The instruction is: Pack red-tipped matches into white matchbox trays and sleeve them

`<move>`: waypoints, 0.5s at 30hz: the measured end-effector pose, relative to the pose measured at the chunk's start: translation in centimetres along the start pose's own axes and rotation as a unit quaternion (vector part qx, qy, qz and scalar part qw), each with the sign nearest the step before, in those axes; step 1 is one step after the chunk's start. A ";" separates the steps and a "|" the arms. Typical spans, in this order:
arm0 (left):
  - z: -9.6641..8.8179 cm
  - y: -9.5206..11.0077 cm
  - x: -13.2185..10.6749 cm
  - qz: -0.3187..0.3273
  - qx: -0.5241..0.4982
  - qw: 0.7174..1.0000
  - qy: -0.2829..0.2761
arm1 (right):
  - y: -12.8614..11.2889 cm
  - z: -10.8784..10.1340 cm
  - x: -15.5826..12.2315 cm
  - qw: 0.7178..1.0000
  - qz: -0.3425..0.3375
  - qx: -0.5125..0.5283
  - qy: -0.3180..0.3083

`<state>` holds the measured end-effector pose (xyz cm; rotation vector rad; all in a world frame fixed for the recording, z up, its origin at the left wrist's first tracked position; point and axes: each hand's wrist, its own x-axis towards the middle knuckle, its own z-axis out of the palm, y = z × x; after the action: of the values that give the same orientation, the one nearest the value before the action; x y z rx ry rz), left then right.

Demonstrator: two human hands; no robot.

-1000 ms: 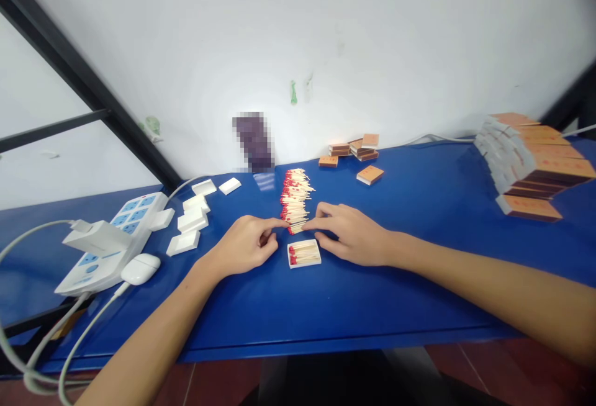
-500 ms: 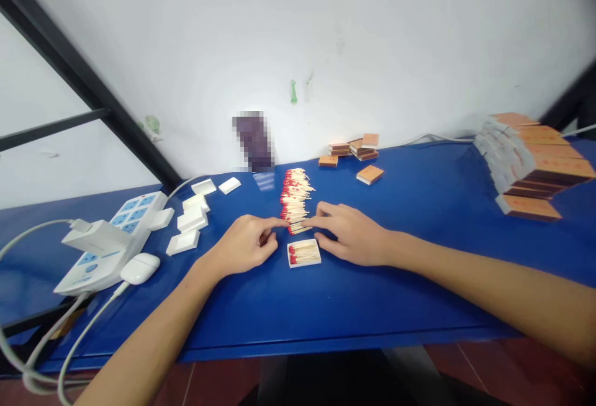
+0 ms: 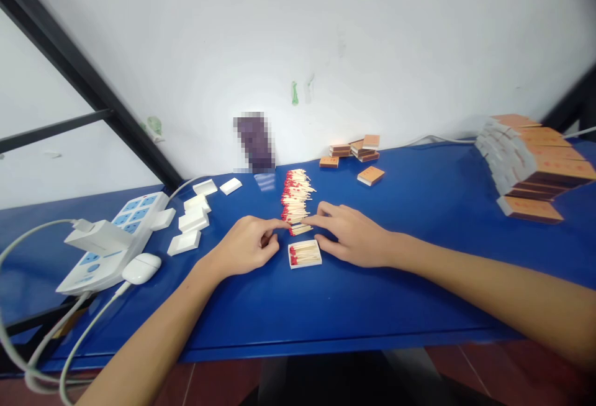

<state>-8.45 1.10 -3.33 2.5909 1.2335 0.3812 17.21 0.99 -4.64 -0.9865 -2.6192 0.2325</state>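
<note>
A long pile of red-headed matches (image 3: 296,198) lies on the blue table, heads to the left. My left hand (image 3: 246,243) points its index finger at the head side of the nearest matches; its thumb is apart and the other fingers are curled. From the opposite side, my right hand (image 3: 354,235) stretches its index finger to the stick ends, thumb spread lower down. Neither hand grips anything that I can see. Just in front of the pile sits a white matchbox tray (image 3: 305,265), partly filled with matches whose heads also face left.
Several white matchbox trays (image 3: 184,243) lie at the left beside a power strip (image 3: 118,238) with a charger, cables and a white earphone case (image 3: 142,268). Orange matchboxes (image 3: 371,175) lie near the wall, and a large stack of matchboxes (image 3: 535,164) stands at the right.
</note>
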 end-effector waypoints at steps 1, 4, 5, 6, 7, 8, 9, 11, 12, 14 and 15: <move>0.0 0.0 0.0 0.002 -0.001 1.000 0.000 | 0.0 0.0 0.0 1.000 -0.001 0.000 0.000; 0.1 0.1 0.0 0.006 -0.004 1.000 0.002 | 0.0 0.0 0.0 1.000 0.000 -0.003 0.000; 0.1 0.1 0.0 0.007 -0.006 1.000 0.004 | 0.0 0.0 0.0 1.000 0.000 -0.004 0.000; 0.1 0.0 0.0 0.006 -0.007 1.000 0.008 | 0.1 0.0 0.0 1.000 0.000 -0.004 0.000; 0.1 0.0 0.0 0.004 -0.007 1.000 0.012 | 0.1 0.0 0.0 1.000 0.000 -0.004 -0.001; 0.1 -0.1 0.0 0.001 -0.005 1.000 0.017 | 0.1 0.1 0.0 1.000 -0.001 -0.004 0.000; 0.1 -0.1 0.0 -0.004 -0.002 1.000 0.020 | 0.1 0.1 0.0 1.000 -0.001 -0.004 -0.001; 0.1 -0.2 0.0 -0.012 0.007 1.000 0.023 | 0.1 0.1 0.0 1.000 -0.001 -0.005 -0.002; 0.1 -0.3 -0.1 -0.012 0.011 1.000 0.022 | 0.1 0.1 0.0 1.000 -0.001 -0.005 -0.002; 0.1 -0.3 0.0 -0.010 0.015 1.000 0.021 | 0.1 0.1 0.0 1.000 0.000 -0.005 -0.003; 0.1 -0.3 0.0 -0.009 0.017 1.000 0.021 | 0.1 0.1 0.0 1.000 0.001 -0.004 -0.003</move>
<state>-8.64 1.24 -3.58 2.6114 1.2874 0.4153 17.21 1.02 -4.74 -0.9915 -2.6270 0.2250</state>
